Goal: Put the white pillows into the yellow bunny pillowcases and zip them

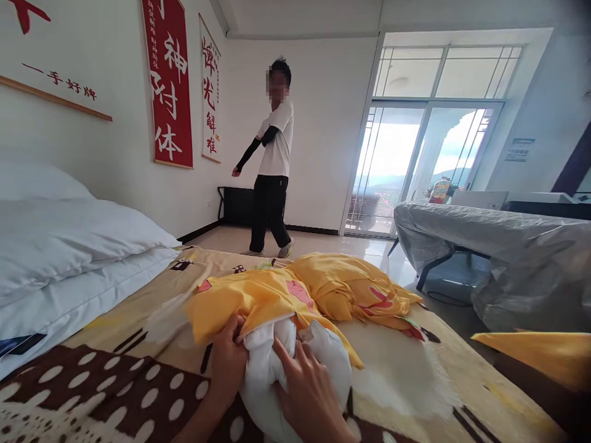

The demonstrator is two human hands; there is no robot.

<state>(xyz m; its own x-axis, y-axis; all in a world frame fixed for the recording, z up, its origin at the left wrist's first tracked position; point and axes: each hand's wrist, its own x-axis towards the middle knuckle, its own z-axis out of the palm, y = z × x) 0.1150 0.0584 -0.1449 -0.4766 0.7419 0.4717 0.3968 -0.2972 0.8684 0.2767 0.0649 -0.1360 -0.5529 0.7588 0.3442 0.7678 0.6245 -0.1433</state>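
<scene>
A yellow pillowcase [263, 294] with pink figures lies on the bed, its open end toward me. Partly inside that opening is a white pillow [336, 354], its near part bunched and bulging out. My left hand [231, 352] pinches the edge of the pillowcase at the left of the opening, close against the pillow. On top of the pillow, my right hand [308, 384] grips the white fabric, fingers bent into it near the opening. The far part of the pillow is hidden under the yellow cloth.
Beyond the pillowcase lies another yellow bundle [353, 280]. White pillows or bedding [69, 240] are stacked at left on the patterned bed cover [392, 369]. A person [276, 141] stands past the bed. At right are a plastic-covered table [462, 224] and yellow cloth [545, 354].
</scene>
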